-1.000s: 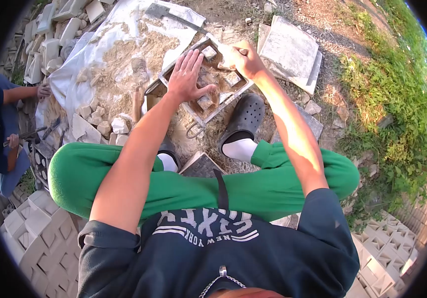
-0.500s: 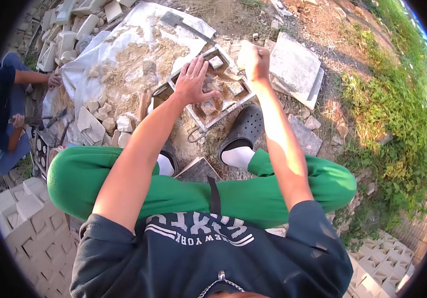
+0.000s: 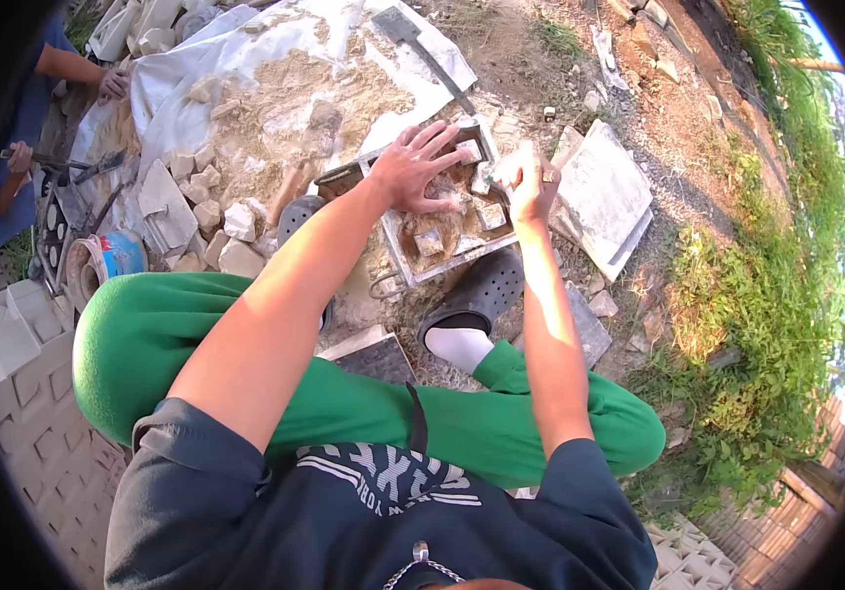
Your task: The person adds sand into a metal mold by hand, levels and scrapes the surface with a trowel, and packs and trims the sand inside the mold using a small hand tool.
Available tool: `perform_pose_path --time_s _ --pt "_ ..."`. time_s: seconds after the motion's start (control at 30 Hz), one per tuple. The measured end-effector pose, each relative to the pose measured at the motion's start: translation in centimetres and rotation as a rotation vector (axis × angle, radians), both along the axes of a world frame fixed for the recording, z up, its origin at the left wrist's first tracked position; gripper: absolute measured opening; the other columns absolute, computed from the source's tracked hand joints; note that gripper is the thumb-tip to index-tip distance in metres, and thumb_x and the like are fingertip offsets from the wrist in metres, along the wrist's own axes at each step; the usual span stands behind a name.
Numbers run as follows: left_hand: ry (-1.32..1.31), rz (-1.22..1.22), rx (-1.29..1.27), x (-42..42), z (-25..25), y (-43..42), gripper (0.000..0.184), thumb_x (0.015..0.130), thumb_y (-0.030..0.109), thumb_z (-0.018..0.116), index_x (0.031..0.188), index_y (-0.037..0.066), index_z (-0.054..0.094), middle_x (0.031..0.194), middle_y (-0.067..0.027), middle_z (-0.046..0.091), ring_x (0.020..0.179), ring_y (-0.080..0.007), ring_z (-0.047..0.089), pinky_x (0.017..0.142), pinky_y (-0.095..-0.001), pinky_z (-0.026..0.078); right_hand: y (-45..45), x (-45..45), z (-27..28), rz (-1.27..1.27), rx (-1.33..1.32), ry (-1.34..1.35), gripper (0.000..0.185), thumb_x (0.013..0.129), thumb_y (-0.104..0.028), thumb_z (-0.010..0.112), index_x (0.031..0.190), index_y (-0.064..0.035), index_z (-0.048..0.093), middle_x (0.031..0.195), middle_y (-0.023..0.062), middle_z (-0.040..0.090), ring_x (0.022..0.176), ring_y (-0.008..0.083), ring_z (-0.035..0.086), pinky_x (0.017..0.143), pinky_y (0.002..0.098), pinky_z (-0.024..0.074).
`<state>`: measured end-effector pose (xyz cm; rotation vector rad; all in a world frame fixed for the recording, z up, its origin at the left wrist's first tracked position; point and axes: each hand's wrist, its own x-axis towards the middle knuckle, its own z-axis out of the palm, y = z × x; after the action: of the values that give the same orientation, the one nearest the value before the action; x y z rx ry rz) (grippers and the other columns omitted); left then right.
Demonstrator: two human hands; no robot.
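A square metal mould frame [image 3: 454, 261] with several small pale blocks [image 3: 491, 215] inside lies on the ground in front of me. My left hand [image 3: 414, 175] reaches over its left side, fingers spread, palm down. At the right side of the frame, my right hand [image 3: 532, 189] is closed in a fist. Something pale shows by its fingers, too unclear to name. Sand-coloured crumbs cover parts of the mould. My dark clog [image 3: 476, 290] stands just below the frame.
A white sheet [image 3: 172, 84] bears sandy powder [image 3: 285, 108] and a long-handled flat tool [image 3: 401, 27]. Stone slabs [image 3: 604, 197] lie at the right. Broken stones [image 3: 240, 222] and a bucket [image 3: 124, 253] are at the left. A co-worker's hand [image 3: 113, 85] rests near the sheet.
My view has shifted, so the mould appears lower and further right. The left hand's fingers have spread wider over it. My right fist has come down closer to the mould's right side.
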<state>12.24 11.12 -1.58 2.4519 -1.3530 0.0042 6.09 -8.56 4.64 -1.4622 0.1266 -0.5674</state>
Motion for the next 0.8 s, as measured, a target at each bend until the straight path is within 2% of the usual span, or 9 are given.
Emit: perform_pose_path --time_s 0.07,0.2,0.27,0.3,0.43,0.47,0.6,0.73,0.8 --pt "0.020 -0.002 -0.005 0.1 -0.2 -0.1 0.093 0.077 0.075 0.054 0.149 0.021 0.035 0.158 -0.0135 0.024 0.145 -0.0320 0.023 0.116 -0.0511 0.020 -0.9 0.0 -0.7 0.231 0.105 0.227 0.043 0.100 -0.025 0.052 0.061 -0.0065 0.051 0.052 -0.0021 0.044 0.047 0.0071 0.040 0.045 0.0264 0.0322" --pt "0.091 0.042 -0.001 -0.1 -0.6 -0.6 0.093 0.082 0.072 0.049 0.150 0.011 0.031 0.158 -0.0150 0.023 0.146 -0.0314 0.020 0.118 -0.0486 0.015 -0.5 0.8 1.0 0.099 0.189 0.016 0.043 0.099 -0.023 0.052 0.059 -0.0077 0.047 0.053 -0.0021 0.044 0.045 0.0074 0.037 0.044 0.0261 0.0289" --pt "-0.017 0.194 0.025 -2.5 -1.2 -1.8 0.090 0.090 0.067 0.040 0.148 0.000 0.028 0.158 -0.0169 0.022 0.148 -0.0304 0.015 0.120 -0.0469 0.010 0.9 1.0 0.4 0.019 -0.065 0.264 0.045 0.098 -0.025 0.054 0.057 -0.0084 0.044 0.051 -0.0021 0.044 0.044 0.0075 0.037 0.043 0.0256 0.0279" --pt "0.031 0.144 0.025 -4.3 -2.0 -2.3 0.087 0.095 0.062 0.032 0.147 -0.007 0.024 0.158 -0.0202 0.019 0.149 -0.0314 0.011 0.120 -0.0465 0.007 0.8 1.3 0.4 0.103 0.010 0.241 0.045 0.097 -0.025 0.054 0.056 -0.0082 0.043 0.051 -0.0019 0.044 0.044 0.0071 0.038 0.044 0.0258 0.0274" --pt "0.324 -0.090 -0.019 -11.3 0.0 -1.8 0.082 0.094 0.058 0.041 0.145 -0.005 0.029 0.155 -0.0239 0.022 0.146 -0.0345 0.017 0.120 -0.0461 0.012 1.1 1.5 0.9 -0.091 0.173 0.069 0.046 0.097 -0.021 0.053 0.054 -0.0072 0.043 0.050 -0.0013 0.042 0.045 0.0073 0.039 0.044 0.0272 0.0278" --pt "0.427 -0.233 -0.023 -12.2 -0.1 -1.8 0.080 0.093 0.055 0.045 0.144 -0.005 0.032 0.155 -0.0233 0.025 0.146 -0.0343 0.021 0.120 -0.0466 0.014 0.4 1.7 -0.6 0.042 0.088 0.136 0.047 0.097 -0.021 0.054 0.053 -0.0076 0.042 0.049 -0.0015 0.041 0.043 0.0076 0.037 0.043 0.0268 0.0271" --pt "0.337 -0.337 -0.208 -9.8 0.1 -1.9 0.079 0.090 0.051 0.054 0.144 -0.003 0.033 0.153 -0.0212 0.029 0.144 -0.0335 0.026 0.119 -0.0465 0.018 0.7 1.0 2.0 -0.006 0.164 0.138 0.047 0.096 -0.022 0.055 0.053 -0.0067 0.044 0.050 -0.0006 0.044 0.045 0.0076 0.039 0.043 0.0265 0.0280" --pt "0.209 -0.153 -0.118 -8.9 0.1 -0.6 0.086 0.086 0.054 0.058 0.147 0.000 0.029 0.155 -0.0192 0.026 0.144 -0.0334 0.024 0.119 -0.0459 0.018 0.9 1.3 0.9 0.104 0.041 0.249 0.045 0.097 -0.021 0.054 0.055 -0.0050 0.047 0.052 -0.0005 0.047 0.045 0.0072 0.041 0.044 0.0259 0.0299" --pt "0.213 -0.560 -0.003 -8.9 -0.5 0.8 0.088 0.084 0.056 0.058 0.145 -0.002 0.032 0.157 -0.0178 0.022 0.146 -0.0322 0.020 0.121 -0.0447 0.013 0.4 0.7 1.5 0.151 0.061 0.250 0.045 0.098 -0.020 0.051 0.056 -0.0044 0.049 0.052 -0.0001 0.047 0.045 0.0074 0.041 0.045 0.0255 0.0314"
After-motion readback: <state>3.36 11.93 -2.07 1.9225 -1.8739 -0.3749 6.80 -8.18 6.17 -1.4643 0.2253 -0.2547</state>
